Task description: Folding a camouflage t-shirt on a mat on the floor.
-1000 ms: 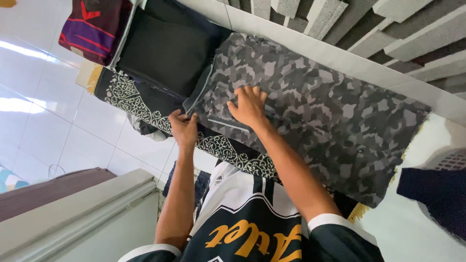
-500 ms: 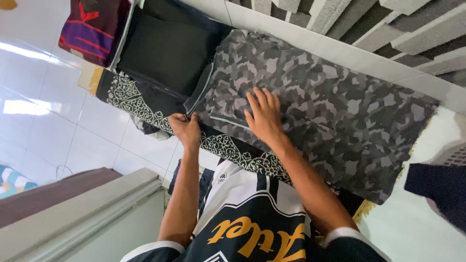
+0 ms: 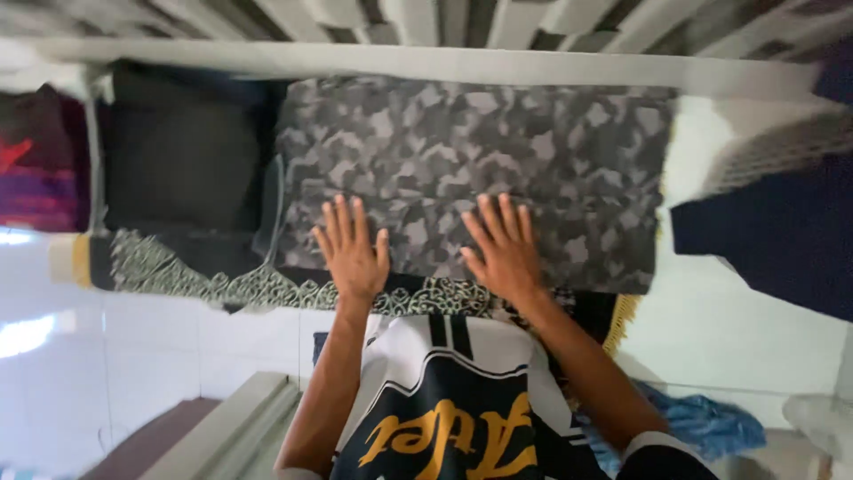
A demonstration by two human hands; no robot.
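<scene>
Left hand [image 3: 353, 252] now flat (camouflage garment [image 3: 498, 151])

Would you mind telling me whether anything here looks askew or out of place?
Nothing stands out. Both hands, left and right, lie flat on the grey camouflage garment, which lies smooth on the patterned dark mat. The black folded garment beside it looks tidy.

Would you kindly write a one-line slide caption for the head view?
Left hand and right hand press flat on a grey camouflage garment spread over a patterned black mat.
</scene>
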